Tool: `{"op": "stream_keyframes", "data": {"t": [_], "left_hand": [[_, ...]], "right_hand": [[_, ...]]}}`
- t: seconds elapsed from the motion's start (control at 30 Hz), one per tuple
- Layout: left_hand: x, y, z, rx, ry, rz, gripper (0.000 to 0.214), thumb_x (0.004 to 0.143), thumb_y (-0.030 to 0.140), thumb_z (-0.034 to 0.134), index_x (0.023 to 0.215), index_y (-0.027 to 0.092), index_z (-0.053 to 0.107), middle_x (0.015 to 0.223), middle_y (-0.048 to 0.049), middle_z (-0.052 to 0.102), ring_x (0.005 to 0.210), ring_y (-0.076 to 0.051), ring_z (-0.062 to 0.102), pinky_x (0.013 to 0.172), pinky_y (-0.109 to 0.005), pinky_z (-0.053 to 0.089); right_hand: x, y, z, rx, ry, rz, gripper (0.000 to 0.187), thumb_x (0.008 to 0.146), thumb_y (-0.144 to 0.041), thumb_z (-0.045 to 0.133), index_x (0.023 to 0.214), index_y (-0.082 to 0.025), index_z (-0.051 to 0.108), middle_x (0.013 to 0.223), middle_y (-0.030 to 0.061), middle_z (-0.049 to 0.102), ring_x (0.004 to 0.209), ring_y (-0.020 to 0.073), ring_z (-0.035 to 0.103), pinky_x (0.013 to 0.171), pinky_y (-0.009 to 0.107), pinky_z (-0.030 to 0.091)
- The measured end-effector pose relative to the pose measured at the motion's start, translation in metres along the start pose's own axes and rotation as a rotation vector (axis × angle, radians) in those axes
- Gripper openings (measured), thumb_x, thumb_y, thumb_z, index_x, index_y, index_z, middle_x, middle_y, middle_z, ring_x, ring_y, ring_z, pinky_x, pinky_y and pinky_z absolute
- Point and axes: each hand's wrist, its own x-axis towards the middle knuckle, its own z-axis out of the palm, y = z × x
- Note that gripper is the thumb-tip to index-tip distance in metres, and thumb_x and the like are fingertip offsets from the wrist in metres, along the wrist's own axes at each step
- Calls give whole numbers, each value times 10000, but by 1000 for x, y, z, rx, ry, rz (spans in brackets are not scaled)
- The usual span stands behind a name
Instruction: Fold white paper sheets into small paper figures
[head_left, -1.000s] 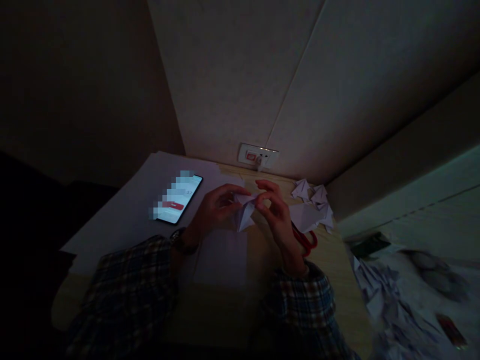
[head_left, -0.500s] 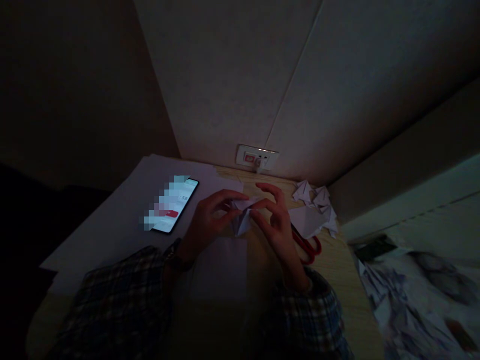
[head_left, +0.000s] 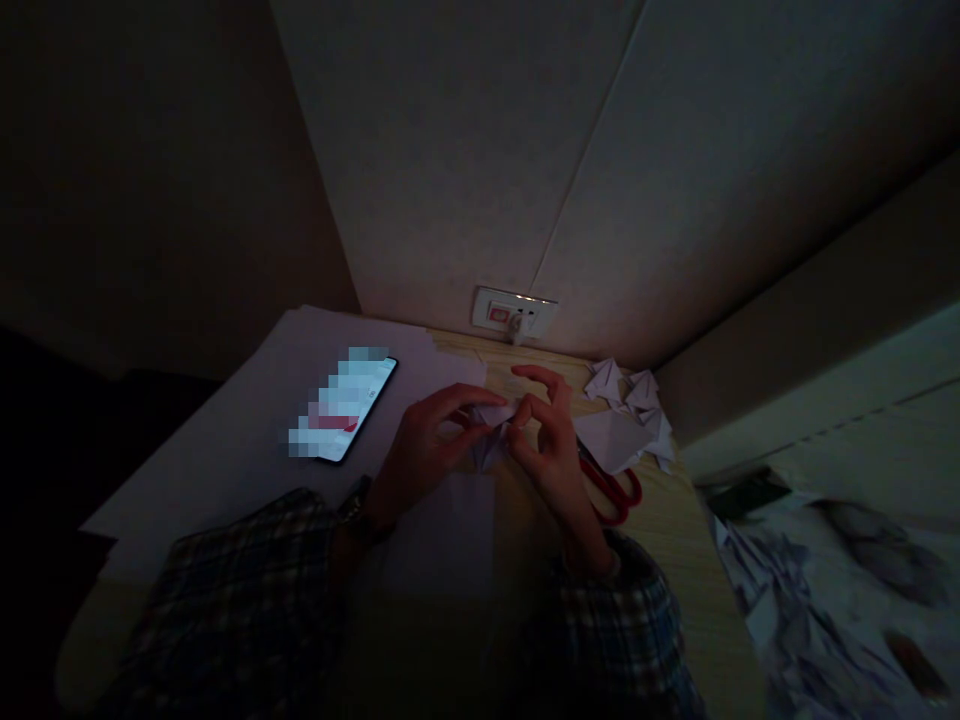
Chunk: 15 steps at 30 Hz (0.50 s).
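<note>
A small folded piece of white paper (head_left: 491,413) is held between my two hands above the table. My left hand (head_left: 429,438) pinches its left side with thumb and fingers. At its right edge, my right hand (head_left: 549,438) pinches with thumb and index finger, while another finger stretches away. Below the hands lies a flat white sheet (head_left: 450,540). Red-handled scissors (head_left: 616,492) rest just right of my right hand, their blades partly under a loose piece of paper (head_left: 616,440). Dim light hides the finer folds.
A lit phone (head_left: 341,415) lies on a spread of white sheets (head_left: 225,440) at the left. Several folded paper pieces (head_left: 606,383) sit at the table's back right. A wall socket (head_left: 514,313) holds a plug. Crumpled papers (head_left: 802,630) lie lower right, beyond the table edge.
My right thumb and index finger have closed together on the paper's right side. The folded paper has turned slightly, and my left fingers have shifted a little to the right.
</note>
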Motion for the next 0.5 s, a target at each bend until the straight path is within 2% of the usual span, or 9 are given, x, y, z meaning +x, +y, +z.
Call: {"op": "stream_keyframes", "data": {"t": [0.27,0.5], "left_hand": [[-1,-2,0,64,-12,31,150,891,261,686,1015,194,738,1002,-49,783,811,-152,711,734,-240,597],[0,-4,-3,198,4,186,162,933,194,639,1071,201,722,1057,-48,780,863,-146,717,770,-230,592]], "right_hand": [[-2,3,0,-49,15,-10,150,826,-191,586,701,-246,524,1301,13,568,1292,251,469,1142,495,309],[-3,8,3,-204,81,-49,93,885,-257,628,794,-267,638,1349,7,561,1297,255,474,1126,519,316]]}}
